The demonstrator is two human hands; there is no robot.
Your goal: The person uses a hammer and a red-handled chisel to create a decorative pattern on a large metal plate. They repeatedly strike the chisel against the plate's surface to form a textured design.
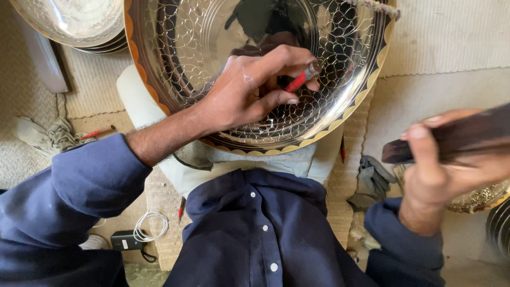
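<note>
A large shiny metal tray (186, 58) with an engraved scale pattern and a scalloped golden rim rests on my lap. My left hand (249, 87) lies on its surface, pinching a small chisel with a red band (297, 81), tip against the metal. My right hand (441, 170) is raised at the right, gripping a dark wooden mallet handle (451, 135) clear of the tray.
More metal trays (79, 24) are stacked at top left. A crumpled rag (50, 137) and a red-tipped tool (98, 132) lie on the woven mat at left. A charger with white cable (133, 236) sits by my leg. Another engraved piece (478, 199) is at right.
</note>
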